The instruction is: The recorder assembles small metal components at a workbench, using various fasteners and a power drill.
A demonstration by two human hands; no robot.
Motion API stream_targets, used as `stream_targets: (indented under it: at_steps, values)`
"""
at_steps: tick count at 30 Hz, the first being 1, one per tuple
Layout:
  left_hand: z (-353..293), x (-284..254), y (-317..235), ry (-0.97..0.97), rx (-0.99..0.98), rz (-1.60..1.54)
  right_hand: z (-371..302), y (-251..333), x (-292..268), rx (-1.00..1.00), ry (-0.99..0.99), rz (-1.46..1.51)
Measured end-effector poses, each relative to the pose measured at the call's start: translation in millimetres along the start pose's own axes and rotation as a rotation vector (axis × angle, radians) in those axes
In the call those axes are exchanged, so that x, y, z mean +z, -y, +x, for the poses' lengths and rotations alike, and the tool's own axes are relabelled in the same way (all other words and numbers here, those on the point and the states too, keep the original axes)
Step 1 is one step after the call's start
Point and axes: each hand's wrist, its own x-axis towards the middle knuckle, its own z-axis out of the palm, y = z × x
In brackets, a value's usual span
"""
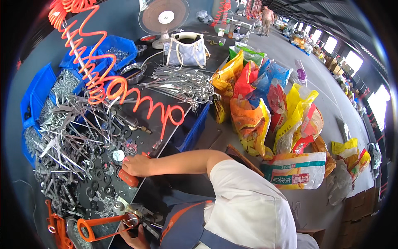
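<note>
My right hand [139, 166] is closed round an orange-red air tool [127, 179], its body partly hidden under my fingers. It is over the bench edge beside small black rings [108, 190] and a round white-faced part [118, 155]. At the lower edge, my left hand [134, 240] is partly hidden. Its fingers wrap an orange caulking gun frame [101, 219] with a ring at its far end and metal parts at the near end. Another orange frame [58, 226] lies to the left. Silver metal levers [62, 153] are heaped on the dark bench.
A coiled orange air hose [110, 89] hangs over the bench. Blue bins [35, 93] with small hardware line the far left. Hooked metal rods [182, 85], a white bag [188, 52] and a fan [163, 18] stand farther back. Colourful sacks [253, 120] are at right; a person [267, 20] stands far off.
</note>
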Motion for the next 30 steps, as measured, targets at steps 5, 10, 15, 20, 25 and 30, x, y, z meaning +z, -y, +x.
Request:
stream_targets:
  at_steps: [5, 10, 15, 20, 25, 30]
  values:
    - [7.0, 11.8, 10.6, 0.035, -0.105, -0.53, 3.3, 5.2, -0.1, 0.134, 0.153, 0.057]
    - [18.1, -16.2, -8.9, 0.146, -0.206, -0.428, 35.4, 32.4, -39.5, 0.141, 0.618, 0.052]
    - [49.6, -25.3, -12.5, 0.442, -0.279, -0.469, 3.1, 80.4, -81.8, 0.344, 0.537, 0.842]
    - [64.8, -26.5, -21.6, 0.47, -0.225, -0.43, -66.3, 129.8, -15.4, 0.646, 1.115, 1.598]
    - [45.2, -26.1, -8.5, 0.427, -0.284, -0.361, -64.2, 153.3, 10.8, 0.606, 1.223, 2.056]
    - [33.6, -18.7, -15.9, 0.263, -0.211, -0.265, -60.5, 158.3, 14.5, 0.653, 1.196, 2.091]
